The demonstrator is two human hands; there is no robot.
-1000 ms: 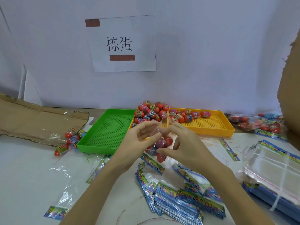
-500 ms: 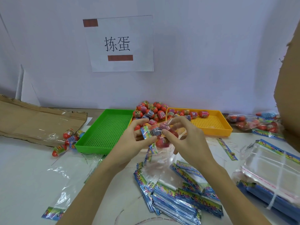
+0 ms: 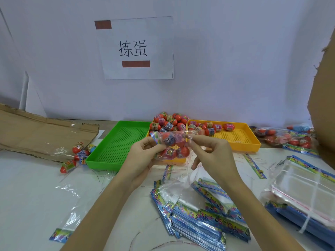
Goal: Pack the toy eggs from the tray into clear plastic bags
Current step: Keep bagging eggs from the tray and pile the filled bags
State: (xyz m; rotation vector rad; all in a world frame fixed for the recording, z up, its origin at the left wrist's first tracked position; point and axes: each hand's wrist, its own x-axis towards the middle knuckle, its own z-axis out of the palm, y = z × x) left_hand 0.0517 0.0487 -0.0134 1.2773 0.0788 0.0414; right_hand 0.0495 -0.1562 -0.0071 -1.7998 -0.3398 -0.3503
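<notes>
A clear plastic bag [image 3: 173, 144] holding several red toy eggs hangs in the air in front of the trays. My left hand [image 3: 143, 156] grips its left side from below, thumb on the bag. My right hand [image 3: 211, 153] pinches the bag's right end between thumb and fingertips. Behind the bag, loose red eggs [image 3: 170, 122] are heaped in the yellow tray [image 3: 241, 140], mostly on its left side. The green tray [image 3: 110, 151] to the left holds nothing.
A stack of flat printed bags [image 3: 201, 218] lies near me, with a bundle of clear bags [image 3: 306, 194] at the right. Filled bags [image 3: 288, 138] rest at the far right. A few stray eggs [image 3: 78, 154] lie beside cardboard [image 3: 36, 134] at left.
Both hands have lifted the filled bag and turned it sideways. The right hand has shifted from cupping the bag to pinching its right end.
</notes>
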